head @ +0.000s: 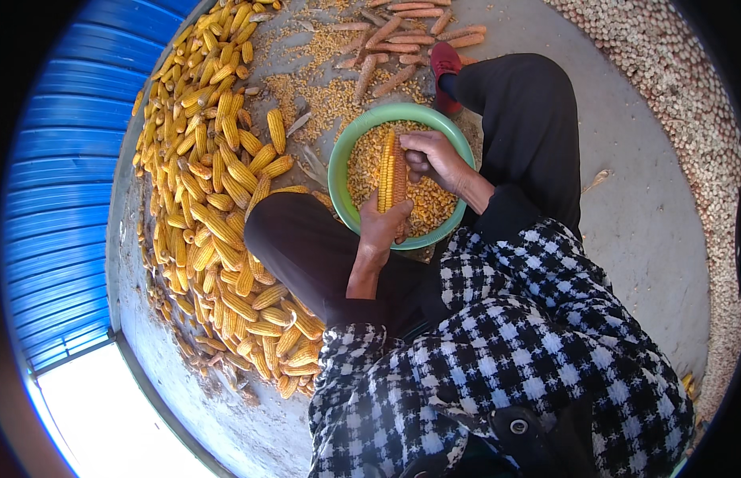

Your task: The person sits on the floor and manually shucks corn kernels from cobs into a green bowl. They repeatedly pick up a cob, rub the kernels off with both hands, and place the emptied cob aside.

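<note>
My left hand (382, 226) grips the lower end of a dried corn ear (391, 176). The ear points away from me, above a green plastic basin (340, 200). Yellow kernels cover its left side, while a strip on its right is bare reddish cob. Curled fingers of my right hand (431, 156) rest against that bare side near the ear's upper end; whether they pinch a kernel is hidden. Loose corn kernels (435, 210) fill the bottom of the basin, which sits between my legs.
A large heap of corn ears (209, 197) lies to my left, before a blue corrugated metal wall (60, 173). Stripped cobs (400, 45) and scattered kernels (310, 74) lie on the concrete floor (633, 197) beyond the basin. Along the right stands a mass of stacked cobs (663, 77).
</note>
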The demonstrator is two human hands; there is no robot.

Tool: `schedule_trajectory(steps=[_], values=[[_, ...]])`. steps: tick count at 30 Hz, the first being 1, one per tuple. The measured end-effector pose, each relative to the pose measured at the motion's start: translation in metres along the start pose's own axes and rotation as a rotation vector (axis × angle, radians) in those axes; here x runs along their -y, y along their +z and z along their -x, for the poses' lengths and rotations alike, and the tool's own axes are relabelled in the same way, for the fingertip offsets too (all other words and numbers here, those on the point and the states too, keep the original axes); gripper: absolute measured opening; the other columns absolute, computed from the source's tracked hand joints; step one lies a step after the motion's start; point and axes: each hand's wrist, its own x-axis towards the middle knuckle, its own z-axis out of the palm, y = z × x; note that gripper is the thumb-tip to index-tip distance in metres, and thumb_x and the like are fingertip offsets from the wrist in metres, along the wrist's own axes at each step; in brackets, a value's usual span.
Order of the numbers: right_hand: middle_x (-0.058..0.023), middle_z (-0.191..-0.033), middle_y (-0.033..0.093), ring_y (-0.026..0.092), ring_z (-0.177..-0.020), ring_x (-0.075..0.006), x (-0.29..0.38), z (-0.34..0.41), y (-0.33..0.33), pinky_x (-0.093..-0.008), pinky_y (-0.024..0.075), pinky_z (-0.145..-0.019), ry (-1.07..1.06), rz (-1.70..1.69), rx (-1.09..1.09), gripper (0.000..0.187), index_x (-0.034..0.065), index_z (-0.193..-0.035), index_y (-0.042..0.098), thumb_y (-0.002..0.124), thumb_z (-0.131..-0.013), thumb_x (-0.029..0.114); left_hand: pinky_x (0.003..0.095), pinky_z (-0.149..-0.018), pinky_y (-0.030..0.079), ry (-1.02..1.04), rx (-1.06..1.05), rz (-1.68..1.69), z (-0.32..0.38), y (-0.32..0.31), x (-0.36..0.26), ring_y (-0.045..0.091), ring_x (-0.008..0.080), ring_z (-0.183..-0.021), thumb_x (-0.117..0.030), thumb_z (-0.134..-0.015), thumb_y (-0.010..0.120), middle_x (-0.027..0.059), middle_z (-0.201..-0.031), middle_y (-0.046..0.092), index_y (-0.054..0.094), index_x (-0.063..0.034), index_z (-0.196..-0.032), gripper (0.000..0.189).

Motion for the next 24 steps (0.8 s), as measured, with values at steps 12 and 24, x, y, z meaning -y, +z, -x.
schedule_trajectory(steps=[12, 24], values=[[0.0034, -0.061, 0.047, 0.041, -0.047, -0.0055, 0.001, 0.000, -0.005, -0.0229, 0.0320, -0.042, 0.009, 0.184, -0.100, 0.033, 0.0086, -0.077, 0.059, 0.061, -0.089, 0.039, 0.0264, -0.063, 0.048, 0.247, -0.066, -0.375, -0.005, 0.004, 0.014, 0.056, 0.0118, -0.069, -0.003, -0.076, 0.064, 0.0048, -0.086, 0.061, 0.053, 0.0062, -0.116, 0.043], [0.0069, -0.055, 0.032, 0.029, -0.044, -0.0056, -0.001, -0.003, -0.004, -0.0247, 0.0310, -0.042, 0.039, 0.181, -0.187, 0.033, 0.0113, -0.078, 0.055, 0.057, -0.091, 0.042, 0.0404, -0.072, 0.051, 0.525, -0.248, -0.855, -0.006, 0.005, 0.020, 0.063, 0.0311, -0.085, -0.003, -0.073, 0.067, 0.0208, -0.094, 0.061, 0.044, 0.0031, -0.131, 0.063]])
